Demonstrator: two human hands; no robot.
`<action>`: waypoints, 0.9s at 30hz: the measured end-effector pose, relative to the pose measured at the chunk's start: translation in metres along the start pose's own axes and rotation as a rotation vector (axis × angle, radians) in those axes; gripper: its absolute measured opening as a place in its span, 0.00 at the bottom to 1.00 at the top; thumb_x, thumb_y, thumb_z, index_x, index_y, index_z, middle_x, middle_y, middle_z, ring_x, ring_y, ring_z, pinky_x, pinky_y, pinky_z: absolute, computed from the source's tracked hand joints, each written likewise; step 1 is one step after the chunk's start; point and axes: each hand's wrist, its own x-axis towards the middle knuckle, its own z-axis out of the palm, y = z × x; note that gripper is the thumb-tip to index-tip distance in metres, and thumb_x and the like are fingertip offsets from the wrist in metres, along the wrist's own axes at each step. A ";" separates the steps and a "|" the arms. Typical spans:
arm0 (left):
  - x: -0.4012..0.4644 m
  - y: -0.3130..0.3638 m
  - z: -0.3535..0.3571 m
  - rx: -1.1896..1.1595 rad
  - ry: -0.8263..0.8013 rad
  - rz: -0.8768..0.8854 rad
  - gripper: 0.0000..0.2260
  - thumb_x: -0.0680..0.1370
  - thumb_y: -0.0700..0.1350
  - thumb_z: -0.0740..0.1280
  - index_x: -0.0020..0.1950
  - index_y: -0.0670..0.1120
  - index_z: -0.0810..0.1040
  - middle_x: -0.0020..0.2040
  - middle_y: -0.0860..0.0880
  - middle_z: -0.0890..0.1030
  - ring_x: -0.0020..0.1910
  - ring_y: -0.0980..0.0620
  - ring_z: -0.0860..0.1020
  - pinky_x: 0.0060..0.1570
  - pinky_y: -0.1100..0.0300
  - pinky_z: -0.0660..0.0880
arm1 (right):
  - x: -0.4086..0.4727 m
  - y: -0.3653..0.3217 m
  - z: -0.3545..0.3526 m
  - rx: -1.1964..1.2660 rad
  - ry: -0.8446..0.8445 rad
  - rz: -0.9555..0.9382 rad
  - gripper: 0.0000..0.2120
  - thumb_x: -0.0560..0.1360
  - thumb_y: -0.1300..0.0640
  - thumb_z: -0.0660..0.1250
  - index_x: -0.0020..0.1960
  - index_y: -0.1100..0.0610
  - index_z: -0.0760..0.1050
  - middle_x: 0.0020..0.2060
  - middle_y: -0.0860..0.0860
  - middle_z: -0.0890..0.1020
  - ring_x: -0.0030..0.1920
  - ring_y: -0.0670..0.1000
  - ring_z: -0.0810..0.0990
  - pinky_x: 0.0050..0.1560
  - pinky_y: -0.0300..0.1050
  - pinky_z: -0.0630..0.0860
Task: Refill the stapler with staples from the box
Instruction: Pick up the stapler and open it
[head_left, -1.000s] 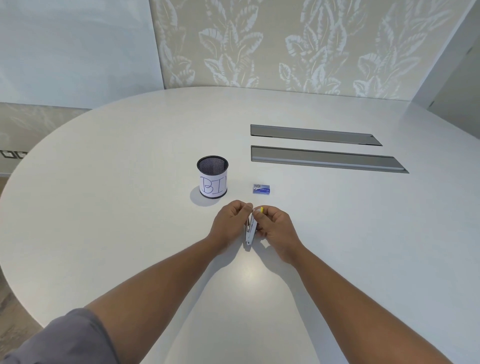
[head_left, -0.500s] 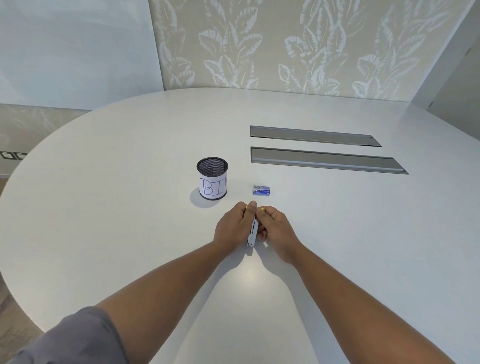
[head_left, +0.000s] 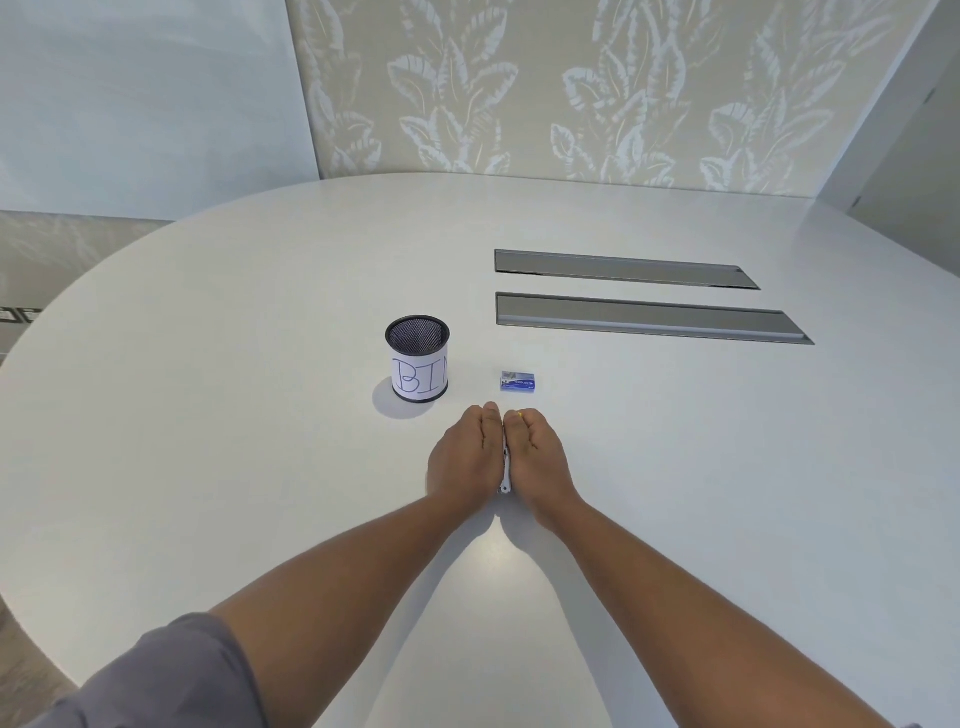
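Fingers (head_left: 491, 415) of both hands curled shut, pressed together round stapler (head_left: 505, 470); left hand (head_left: 464, 460) and right hand (head_left: 535, 457) flank it, only a thin white sliver showing. Box (head_left: 517, 381) just beyond stapler, bin (head_left: 418, 358) beyond-left, all on table (head_left: 208, 415)

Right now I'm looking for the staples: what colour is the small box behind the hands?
Blue, with a pale top face: the staple box, seen in the head view.

Pen cup (head_left: 418, 358): black mesh, upright, paper label "BI".
Table (head_left: 208, 441): white, oval.
Cable hatches (head_left: 644, 318): two, grey, parallel.
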 end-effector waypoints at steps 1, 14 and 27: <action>0.000 0.000 0.001 0.006 0.006 -0.001 0.24 0.77 0.65 0.43 0.38 0.51 0.67 0.34 0.53 0.77 0.36 0.55 0.76 0.35 0.54 0.66 | 0.000 0.000 0.002 -0.022 0.027 -0.014 0.16 0.81 0.44 0.56 0.43 0.53 0.71 0.35 0.48 0.79 0.35 0.44 0.76 0.42 0.50 0.76; -0.004 0.003 -0.002 0.010 0.004 -0.004 0.23 0.75 0.65 0.41 0.37 0.50 0.65 0.34 0.51 0.75 0.34 0.52 0.74 0.31 0.54 0.63 | -0.006 0.003 0.013 -0.146 0.192 -0.104 0.18 0.76 0.38 0.50 0.39 0.50 0.65 0.30 0.45 0.76 0.33 0.48 0.73 0.38 0.54 0.74; -0.006 0.004 -0.005 0.023 -0.009 -0.023 0.19 0.78 0.60 0.46 0.36 0.50 0.63 0.33 0.50 0.75 0.32 0.51 0.72 0.32 0.53 0.64 | -0.009 0.003 0.013 -0.181 0.194 -0.110 0.15 0.79 0.41 0.52 0.39 0.50 0.64 0.30 0.45 0.76 0.32 0.47 0.72 0.34 0.50 0.71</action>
